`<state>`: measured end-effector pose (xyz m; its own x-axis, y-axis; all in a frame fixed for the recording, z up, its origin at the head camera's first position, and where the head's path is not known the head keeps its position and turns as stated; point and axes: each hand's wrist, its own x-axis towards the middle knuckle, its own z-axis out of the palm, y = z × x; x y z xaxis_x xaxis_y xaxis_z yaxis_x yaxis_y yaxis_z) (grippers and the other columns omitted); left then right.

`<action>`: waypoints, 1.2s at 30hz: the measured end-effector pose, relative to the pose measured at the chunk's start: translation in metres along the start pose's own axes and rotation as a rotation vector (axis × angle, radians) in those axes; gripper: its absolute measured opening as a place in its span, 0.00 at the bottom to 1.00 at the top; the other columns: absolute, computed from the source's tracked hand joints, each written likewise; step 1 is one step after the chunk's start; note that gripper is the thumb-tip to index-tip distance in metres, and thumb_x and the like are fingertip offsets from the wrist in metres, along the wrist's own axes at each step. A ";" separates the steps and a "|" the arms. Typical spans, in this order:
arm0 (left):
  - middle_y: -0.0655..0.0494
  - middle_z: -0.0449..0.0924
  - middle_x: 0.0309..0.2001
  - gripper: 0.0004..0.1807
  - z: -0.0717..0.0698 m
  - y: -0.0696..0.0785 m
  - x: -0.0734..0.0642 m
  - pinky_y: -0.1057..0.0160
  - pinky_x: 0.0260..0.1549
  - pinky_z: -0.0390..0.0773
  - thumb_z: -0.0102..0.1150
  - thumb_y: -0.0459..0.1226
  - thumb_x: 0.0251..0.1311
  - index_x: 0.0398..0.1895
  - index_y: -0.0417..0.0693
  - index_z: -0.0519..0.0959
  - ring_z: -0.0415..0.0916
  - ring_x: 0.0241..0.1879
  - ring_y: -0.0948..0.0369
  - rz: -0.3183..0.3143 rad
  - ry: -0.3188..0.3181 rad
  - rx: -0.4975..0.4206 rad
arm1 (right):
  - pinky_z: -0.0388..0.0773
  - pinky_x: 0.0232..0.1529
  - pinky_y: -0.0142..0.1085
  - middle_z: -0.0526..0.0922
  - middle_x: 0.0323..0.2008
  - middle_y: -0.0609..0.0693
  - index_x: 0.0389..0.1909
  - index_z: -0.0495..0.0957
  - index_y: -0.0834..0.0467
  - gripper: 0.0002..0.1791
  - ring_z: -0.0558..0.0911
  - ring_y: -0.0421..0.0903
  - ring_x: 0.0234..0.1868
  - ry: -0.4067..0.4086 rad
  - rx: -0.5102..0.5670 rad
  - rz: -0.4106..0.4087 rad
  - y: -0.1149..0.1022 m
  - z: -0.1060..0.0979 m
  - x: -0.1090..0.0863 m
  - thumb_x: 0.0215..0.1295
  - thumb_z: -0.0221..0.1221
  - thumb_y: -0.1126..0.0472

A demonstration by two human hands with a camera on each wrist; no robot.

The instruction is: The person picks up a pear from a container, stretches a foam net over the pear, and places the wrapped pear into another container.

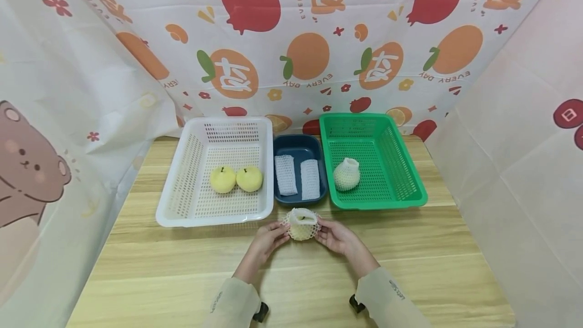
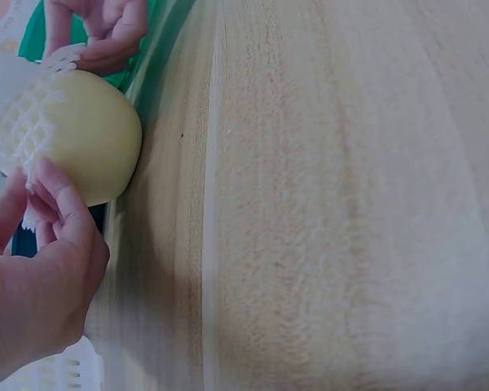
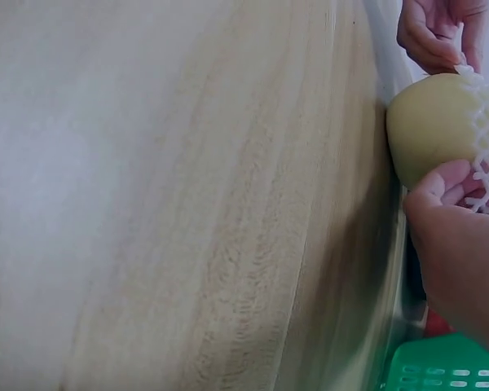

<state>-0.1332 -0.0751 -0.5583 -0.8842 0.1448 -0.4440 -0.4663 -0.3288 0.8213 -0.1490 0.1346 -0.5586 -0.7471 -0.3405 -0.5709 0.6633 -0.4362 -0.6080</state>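
Observation:
A round pale-yellow pear (image 1: 298, 233) sits on the wooden table near the front of the trays, its stem up. A white foam net sleeve (image 1: 304, 215) covers its upper part; the lower side is bare in both wrist views. On the left, my left hand (image 1: 269, 239) pinches the net's edge between thumb and fingers (image 2: 61, 191). From the opposite side my right hand (image 1: 337, 237) pinches the net's other edge, a fingertip against the pear (image 3: 428, 122). The mesh looks stretched outward between both hands.
A white basket (image 1: 168, 201) at left holds two bare pears (image 1: 223, 180). In the middle, a dark blue tray (image 1: 298, 140) holds two flat foam nets (image 1: 310, 180). The green basket (image 1: 387, 166) at right contains a netted pear (image 1: 347, 176). Printed cloth (image 1: 291, 39) hangs behind.

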 end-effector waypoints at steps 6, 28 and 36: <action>0.49 0.75 0.32 0.10 -0.002 0.000 0.001 0.64 0.40 0.78 0.53 0.26 0.60 0.42 0.26 0.70 0.75 0.30 0.62 -0.018 -0.003 0.011 | 0.73 0.43 0.34 0.76 0.31 0.52 0.42 0.66 0.67 0.09 0.75 0.43 0.35 0.021 0.030 0.005 0.004 -0.001 0.001 0.71 0.38 0.68; 0.46 0.73 0.33 0.13 -0.013 0.000 0.005 0.64 0.38 0.79 0.53 0.23 0.58 0.44 0.19 0.67 0.76 0.29 0.61 -0.011 -0.032 0.127 | 0.73 0.43 0.34 0.77 0.31 0.51 0.39 0.69 0.65 0.07 0.76 0.42 0.35 0.024 -0.081 -0.004 0.002 -0.005 0.006 0.69 0.43 0.69; 0.46 0.72 0.32 0.11 -0.012 0.000 0.007 0.64 0.36 0.80 0.53 0.22 0.58 0.41 0.22 0.68 0.75 0.28 0.61 -0.008 0.000 0.149 | 0.75 0.42 0.33 0.77 0.29 0.50 0.42 0.67 0.67 0.07 0.77 0.41 0.33 -0.003 -0.193 -0.045 0.000 -0.010 0.012 0.69 0.42 0.71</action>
<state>-0.1390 -0.0851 -0.5660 -0.8806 0.1472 -0.4504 -0.4718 -0.1858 0.8619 -0.1574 0.1389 -0.5703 -0.7765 -0.3264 -0.5391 0.6244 -0.2832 -0.7280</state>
